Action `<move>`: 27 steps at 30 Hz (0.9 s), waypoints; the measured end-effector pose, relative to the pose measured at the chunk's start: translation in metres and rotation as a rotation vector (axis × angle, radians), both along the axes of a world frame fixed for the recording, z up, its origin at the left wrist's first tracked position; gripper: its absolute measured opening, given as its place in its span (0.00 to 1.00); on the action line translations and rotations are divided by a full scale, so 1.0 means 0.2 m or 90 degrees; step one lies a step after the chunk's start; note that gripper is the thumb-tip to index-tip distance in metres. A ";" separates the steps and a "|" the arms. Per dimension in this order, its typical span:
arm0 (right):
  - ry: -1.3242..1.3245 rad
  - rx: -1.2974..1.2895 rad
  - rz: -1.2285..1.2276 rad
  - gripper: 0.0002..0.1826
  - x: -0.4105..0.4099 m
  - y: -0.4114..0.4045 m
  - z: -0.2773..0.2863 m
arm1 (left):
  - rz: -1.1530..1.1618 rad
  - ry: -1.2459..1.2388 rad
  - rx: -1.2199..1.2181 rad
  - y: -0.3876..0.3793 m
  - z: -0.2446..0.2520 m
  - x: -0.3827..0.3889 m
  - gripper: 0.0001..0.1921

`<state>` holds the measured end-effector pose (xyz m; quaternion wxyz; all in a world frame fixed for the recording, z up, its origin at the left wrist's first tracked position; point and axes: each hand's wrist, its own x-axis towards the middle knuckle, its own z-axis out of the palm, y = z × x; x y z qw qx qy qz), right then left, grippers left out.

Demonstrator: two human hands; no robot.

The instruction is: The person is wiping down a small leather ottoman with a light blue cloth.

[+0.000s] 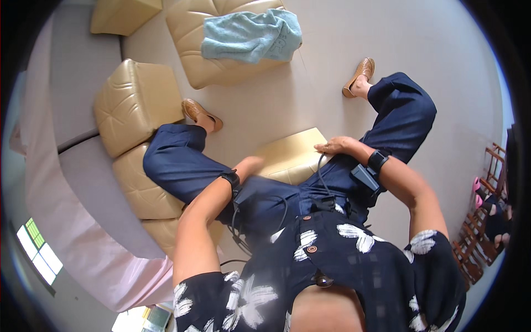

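Observation:
Between my thighs is a gold upholstered block (296,151), with a smooth side and a tufted, leather-like face. My right hand (334,145) holds its right end, fingers over the corner. At the block's left end, my left hand (251,165) is motion-blurred, and its fingers cannot be made out; whether it grips the block is unclear. Each wrist wears a black strap, with cables running towards my waist. Beyond my feet stands a larger gold tufted ottoman (188,41), a crumpled light-blue towel (251,37) lying on it.
More gold blocks (139,103) line up along a grey-cushioned sofa (89,79) on the left. A pale pink cloth (54,174) drapes over the sofa. Another gold block (124,16) sits at the top left. Wooden racks (471,245) and part of another person (495,224) appear far right.

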<state>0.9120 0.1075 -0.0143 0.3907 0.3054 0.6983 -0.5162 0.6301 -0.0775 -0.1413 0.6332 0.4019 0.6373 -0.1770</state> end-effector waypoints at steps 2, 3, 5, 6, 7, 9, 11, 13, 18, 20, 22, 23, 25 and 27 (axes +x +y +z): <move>-0.066 -0.034 -0.059 0.35 0.12 -0.01 -0.11 | 0.104 -0.022 -0.091 0.01 -0.06 0.12 0.24; -0.100 -0.043 -0.107 0.32 0.16 -0.02 -0.14 | 0.217 -0.006 -0.162 0.02 -0.01 0.15 0.23; -0.182 -0.062 -0.106 0.34 0.23 -0.03 -0.23 | 0.467 -0.160 -0.296 0.12 0.23 0.19 0.24; -0.225 -0.026 -0.105 0.36 0.12 -0.01 -0.18 | 0.482 -0.121 -0.269 0.00 0.16 0.17 0.23; -0.274 0.015 -0.109 0.39 0.02 0.01 -0.09 | 0.490 -0.089 -0.243 -0.06 0.07 0.17 0.22; -0.270 -0.036 -0.147 0.45 0.02 0.04 -0.07 | 0.375 0.133 -0.252 0.01 0.08 0.26 0.21; -0.256 -0.074 -0.164 0.44 0.00 0.10 -0.08 | 0.365 0.242 -0.169 -0.24 -0.20 0.19 0.30; -0.266 -0.086 -0.218 0.43 -0.02 0.26 -0.11 | 0.431 0.188 -0.275 0.23 -0.04 0.09 0.31; -0.173 -0.075 -0.216 0.37 -0.24 0.73 0.01 | 0.028 0.047 -0.213 0.92 0.38 -0.18 0.23; -0.129 0.007 -0.208 0.32 -0.43 0.94 0.22 | 0.186 0.048 -0.013 0.83 0.17 -0.34 0.23; -0.023 0.043 -0.306 0.28 -0.41 1.04 0.15 | 0.347 -0.014 0.199 0.88 0.08 -0.43 0.25; -0.017 0.031 -0.331 0.26 -0.39 1.09 0.09 | 0.330 -0.022 0.180 0.93 0.08 -0.43 0.25; -0.054 0.106 -0.309 0.23 -0.38 1.12 0.13 | 0.275 -0.029 0.139 0.95 0.09 -0.42 0.25; -0.028 0.116 -0.218 0.21 -0.36 1.18 0.05 | 0.220 -0.039 0.139 1.01 0.11 -0.40 0.25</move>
